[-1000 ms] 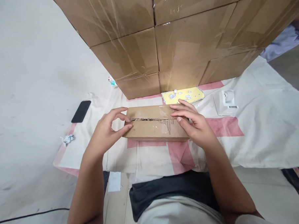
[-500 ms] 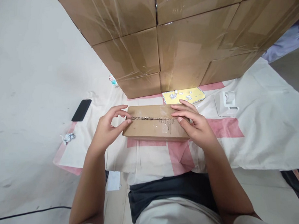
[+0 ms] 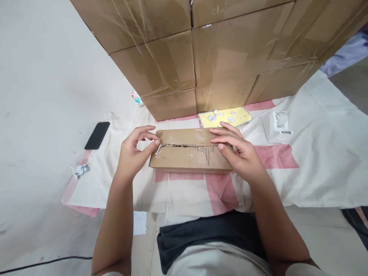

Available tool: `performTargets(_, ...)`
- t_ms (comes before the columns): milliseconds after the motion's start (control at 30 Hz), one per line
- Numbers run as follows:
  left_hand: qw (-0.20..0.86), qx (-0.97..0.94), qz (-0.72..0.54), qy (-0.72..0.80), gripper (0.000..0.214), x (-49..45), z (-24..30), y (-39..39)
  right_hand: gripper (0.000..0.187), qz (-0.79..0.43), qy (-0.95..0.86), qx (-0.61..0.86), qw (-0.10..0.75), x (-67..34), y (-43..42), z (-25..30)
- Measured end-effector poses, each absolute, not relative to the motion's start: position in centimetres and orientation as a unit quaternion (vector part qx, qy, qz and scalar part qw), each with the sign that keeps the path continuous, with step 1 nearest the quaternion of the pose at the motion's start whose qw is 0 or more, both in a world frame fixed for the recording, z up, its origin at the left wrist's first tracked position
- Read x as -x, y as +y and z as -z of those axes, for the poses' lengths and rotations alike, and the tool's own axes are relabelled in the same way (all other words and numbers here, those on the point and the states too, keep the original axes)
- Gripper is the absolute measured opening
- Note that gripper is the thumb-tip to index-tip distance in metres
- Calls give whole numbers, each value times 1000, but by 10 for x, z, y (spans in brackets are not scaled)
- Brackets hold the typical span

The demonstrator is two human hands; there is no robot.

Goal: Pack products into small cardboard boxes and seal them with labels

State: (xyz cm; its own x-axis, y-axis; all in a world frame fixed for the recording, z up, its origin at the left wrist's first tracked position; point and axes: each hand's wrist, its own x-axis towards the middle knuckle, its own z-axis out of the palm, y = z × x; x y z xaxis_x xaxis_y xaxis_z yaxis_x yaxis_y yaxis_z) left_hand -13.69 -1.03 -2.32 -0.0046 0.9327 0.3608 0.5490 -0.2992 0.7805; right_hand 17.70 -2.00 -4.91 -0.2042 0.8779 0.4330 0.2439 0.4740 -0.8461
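A small brown cardboard box (image 3: pixel 185 158) lies in front of me, with a ragged seam along its top and clear tape over part of it. At the box's left end my left hand (image 3: pixel 138 150) is closed in a pinch, thumb tip against the fingers. A shiny piece of clear tape (image 3: pixel 158 149) shows just under that thumb, at the seam's end. My right hand (image 3: pixel 237 146) lies over the right end of the box, fingers stretched out and apart, the thumb on the near flap.
Behind the box rises a tall stack of taped cartons (image 3: pixel 223 63). A yellow sheet with small white pieces (image 3: pixel 225 117) lies at its foot. A white tape dispenser (image 3: pixel 278 127) stands right; a black phone (image 3: pixel 97 135) and crumpled scrap (image 3: pixel 81 171) lie left on the cloth (image 3: pixel 325 164).
My left thumb has lifted slightly from the box's left edge, and a glint of tape now shows beneath it. My right hand stays in place on the box.
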Motion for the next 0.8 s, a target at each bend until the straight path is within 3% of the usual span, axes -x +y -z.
performTargets(500, 193, -624, -637, 411, 27, 135, 16, -18, 18, -318, -707, 402, 488, -176, -19, 49)
performTargets(700, 343, -647, -498, 465, 33, 142, -2, -22, 18, -318, -709, 400, 486, -177, -19, 51)
performTargets(800, 322, -659, -421, 533, 36, 140, -3, -20, 18, -318, -709, 400, 486, -176, -19, 50)
